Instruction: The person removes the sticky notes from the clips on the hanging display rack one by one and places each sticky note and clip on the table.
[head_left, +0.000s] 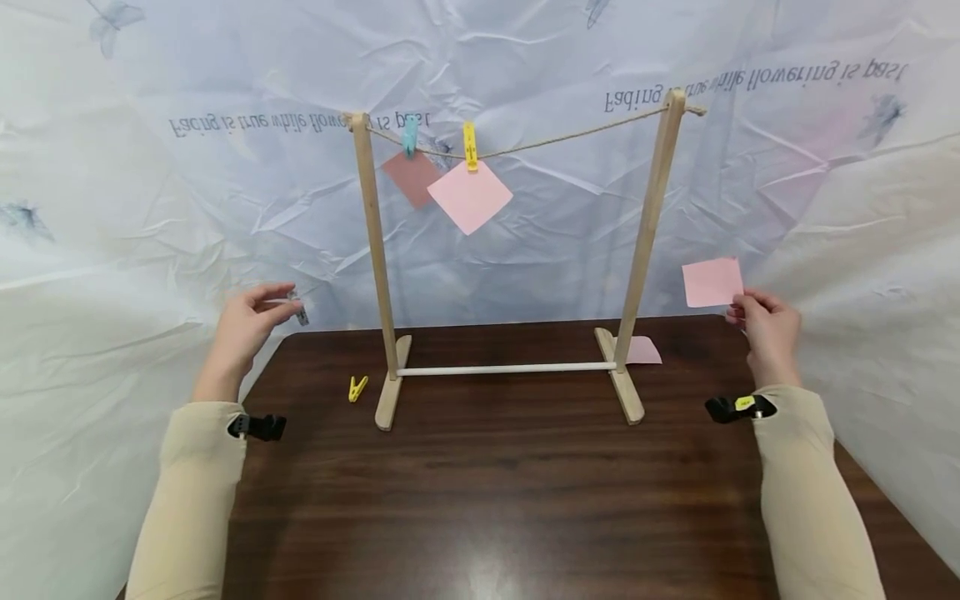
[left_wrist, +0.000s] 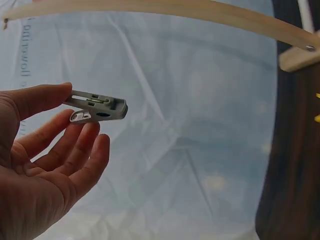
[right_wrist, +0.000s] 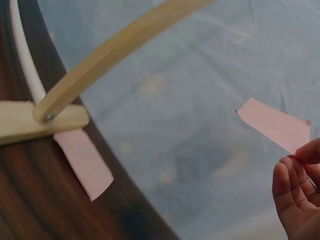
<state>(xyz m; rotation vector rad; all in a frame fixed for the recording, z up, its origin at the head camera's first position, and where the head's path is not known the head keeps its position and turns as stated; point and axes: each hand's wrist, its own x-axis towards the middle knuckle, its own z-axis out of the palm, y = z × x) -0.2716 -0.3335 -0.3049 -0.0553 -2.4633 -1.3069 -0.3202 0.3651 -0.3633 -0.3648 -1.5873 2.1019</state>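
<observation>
My left hand (head_left: 251, 329), raised left of the wooden rack (head_left: 377, 250), pinches a grey clothespin (left_wrist: 100, 106) by its handle ends between thumb and fingers. On the far right, my right hand (head_left: 771, 325) pinches a pink paper square (head_left: 712, 283) at one corner. A twine line (head_left: 577, 133) runs between the rack's two posts. From it hang a darker pink paper (head_left: 412, 179) under a blue clothespin (head_left: 409, 137) and a light pink paper (head_left: 470, 198) under a yellow clothespin (head_left: 470, 147), both nearer the left post.
A loose yellow clothespin (head_left: 357, 388) lies on the dark wooden table (head_left: 480, 492), left of the rack's left foot. Another pink paper (head_left: 643, 350) lies by the right foot. A white rod (head_left: 502, 369) joins the feet. Behind hangs a pale printed sheet (head_left: 525, 258).
</observation>
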